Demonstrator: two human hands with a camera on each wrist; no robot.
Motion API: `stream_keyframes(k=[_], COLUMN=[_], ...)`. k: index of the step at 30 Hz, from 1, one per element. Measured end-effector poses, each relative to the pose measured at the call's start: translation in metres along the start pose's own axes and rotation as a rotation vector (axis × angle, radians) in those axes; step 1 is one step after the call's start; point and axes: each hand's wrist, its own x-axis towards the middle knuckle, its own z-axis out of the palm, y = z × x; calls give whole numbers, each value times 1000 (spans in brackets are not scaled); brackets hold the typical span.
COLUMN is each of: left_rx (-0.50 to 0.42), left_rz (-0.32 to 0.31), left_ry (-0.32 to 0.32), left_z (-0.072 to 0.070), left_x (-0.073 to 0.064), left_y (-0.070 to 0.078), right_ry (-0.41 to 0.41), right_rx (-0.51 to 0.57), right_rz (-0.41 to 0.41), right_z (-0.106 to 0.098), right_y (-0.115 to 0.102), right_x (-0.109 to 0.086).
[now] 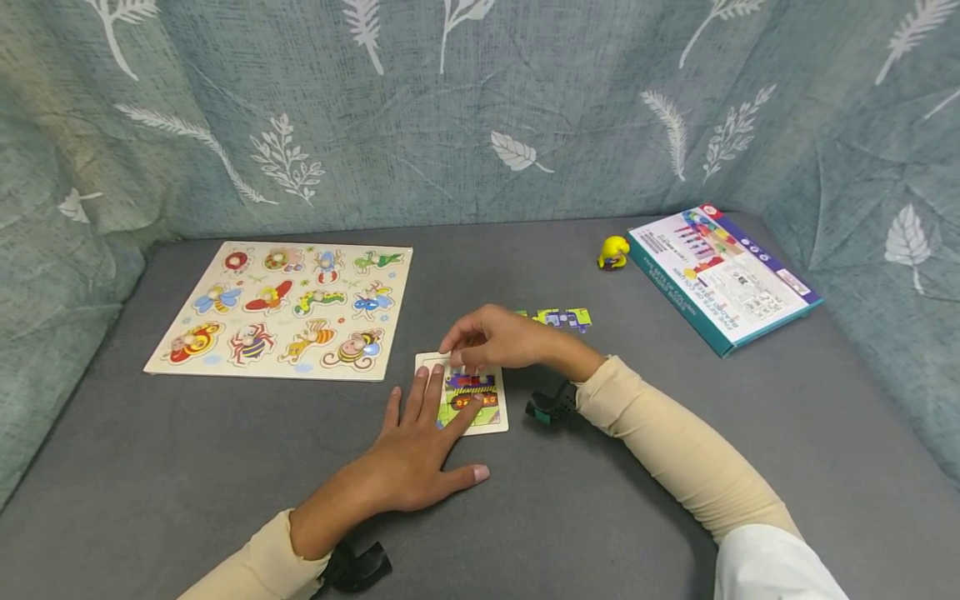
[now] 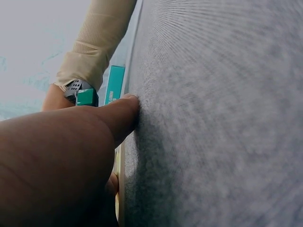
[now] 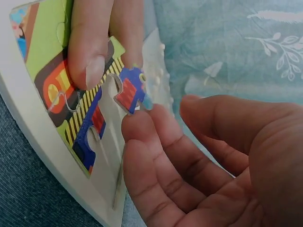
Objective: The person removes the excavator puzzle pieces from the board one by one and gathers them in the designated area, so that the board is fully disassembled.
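Observation:
A small jigsaw board with a pale rim and a partly filled vehicle picture lies on the table. My left hand is spread flat with its fingers across the left of the board, its thumb on the table. Over the board's top edge, my right hand has its fingers bent. At its fingertips in the right wrist view is a blue-and-red puzzle piece, tilted over the bare part of the tray. Two left-hand fingers press the assembled part beside it. Loose puzzle pieces lie behind my right wrist.
A large insect picture board lies at the back left. At the back right is a teal-edged box, with a small yellow toy figure beside it. A patterned curtain hangs behind the grey table.

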Motion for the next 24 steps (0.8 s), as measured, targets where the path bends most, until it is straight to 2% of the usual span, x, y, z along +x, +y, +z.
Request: stream_keyframes(k=[14,20,24], left_rx=[7,8,10], left_rz=[1,-4,-2], left_ry=[0,-1,-5], left_z=[4,3,3], left_x=[1,1,1], left_y=[-1,-2,-2], right_ry=[-13,-57,-114], right_rx=[-113,-146,-142], right_rz=[42,22,20], right_z=[6,7,8], right_y=[-2,-6,-7], right_x=[1,1,0])
